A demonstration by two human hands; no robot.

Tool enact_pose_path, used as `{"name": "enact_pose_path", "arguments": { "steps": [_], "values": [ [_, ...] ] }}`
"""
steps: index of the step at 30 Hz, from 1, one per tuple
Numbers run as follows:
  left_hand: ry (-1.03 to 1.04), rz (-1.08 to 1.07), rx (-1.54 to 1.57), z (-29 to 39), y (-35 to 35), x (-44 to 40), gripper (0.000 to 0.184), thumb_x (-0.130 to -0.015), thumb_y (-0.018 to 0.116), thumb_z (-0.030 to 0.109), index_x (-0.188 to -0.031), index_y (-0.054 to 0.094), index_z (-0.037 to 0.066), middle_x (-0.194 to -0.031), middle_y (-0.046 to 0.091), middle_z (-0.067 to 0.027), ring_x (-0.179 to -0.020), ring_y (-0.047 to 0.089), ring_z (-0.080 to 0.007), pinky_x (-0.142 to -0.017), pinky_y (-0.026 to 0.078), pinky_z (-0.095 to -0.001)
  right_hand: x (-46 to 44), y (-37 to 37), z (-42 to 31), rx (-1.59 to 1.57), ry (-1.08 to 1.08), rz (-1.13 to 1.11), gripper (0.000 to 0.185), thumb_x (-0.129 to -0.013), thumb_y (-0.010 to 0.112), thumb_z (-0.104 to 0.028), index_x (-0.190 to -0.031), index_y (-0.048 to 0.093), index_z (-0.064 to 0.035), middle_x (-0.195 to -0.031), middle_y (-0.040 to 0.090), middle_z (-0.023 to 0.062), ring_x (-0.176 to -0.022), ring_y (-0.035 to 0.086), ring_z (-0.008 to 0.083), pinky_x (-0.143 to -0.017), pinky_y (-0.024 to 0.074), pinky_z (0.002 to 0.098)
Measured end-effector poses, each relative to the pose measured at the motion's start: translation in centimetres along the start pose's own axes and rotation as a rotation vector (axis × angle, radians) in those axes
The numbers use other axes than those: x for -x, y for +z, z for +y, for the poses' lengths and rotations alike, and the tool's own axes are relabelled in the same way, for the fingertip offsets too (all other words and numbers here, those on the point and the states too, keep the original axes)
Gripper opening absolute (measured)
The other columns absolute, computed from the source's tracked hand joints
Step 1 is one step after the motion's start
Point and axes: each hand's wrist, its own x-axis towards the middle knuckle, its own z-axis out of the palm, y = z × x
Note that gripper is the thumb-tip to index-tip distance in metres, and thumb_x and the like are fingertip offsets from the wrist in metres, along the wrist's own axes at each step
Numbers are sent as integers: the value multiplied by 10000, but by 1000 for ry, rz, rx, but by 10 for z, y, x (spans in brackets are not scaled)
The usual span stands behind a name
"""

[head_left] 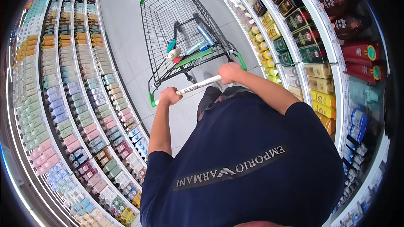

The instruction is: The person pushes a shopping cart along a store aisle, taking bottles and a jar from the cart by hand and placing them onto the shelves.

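Both my hands grip the white push handle (200, 85) of a shopping cart. My left hand (169, 96) is wrapped round the handle near its left end, close to a green corner piece. Toward the right end, my right hand (229, 72) is closed round the same bar. Ahead of the handle, the black wire cart (162, 21) has green corner caps. Inside it near the handle lie a teal bottle (171, 45), a white bottle (174, 53), a small red item (176, 60) and a blue cylindrical can or bottle (205, 35), with other bluish items beside it.
A long shelf (86, 101) with rows of pastel bottles curves along the left. On the right, another shelf (332, 54) carries boxes and bottles in yellow, green, red and brown. Grey tiled floor (122, 25) runs between them, and the cart stands nearer the right shelf.
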Motion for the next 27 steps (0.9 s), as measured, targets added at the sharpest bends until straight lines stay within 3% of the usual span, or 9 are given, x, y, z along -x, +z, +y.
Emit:
{"name": "enact_pose_path", "arguments": {
  "steps": [11, 21, 27],
  "values": [
    [10, 15, -79, -51, -49, -42, 367, -720, 617, 413, -912, 723, 120, -949, 704, -140, -943, 658, -320, -837, 523, -422, -60, -9, -18, -20, -64, 184, 231, -678, 634, -204, -811, 724, -38, -843, 694, 201, -823, 691, 342, -765, 543, 436],
    [30, 136, -18, -73, -121, -113, 375, -732, 606, 423, -927, 714, 121, -979, 698, -149, -975, 652, -316, -827, 524, -428, -138, -89, 8, -7, -28, 163, 250, -663, 646, -238, -824, 726, -65, -847, 700, 174, -831, 687, 341, -755, 547, 433],
    [104, 163, 29, -65, -160, -164, 411, -774, 584, 447, -1010, 704, 133, -1031, 690, -144, -990, 648, -317, -848, 523, -434, -184, -134, 51, 106, 180, 124, 284, -692, 614, -276, -888, 732, -108, -876, 707, 156, -844, 688, 337, -752, 545, 438]
  ]
}}
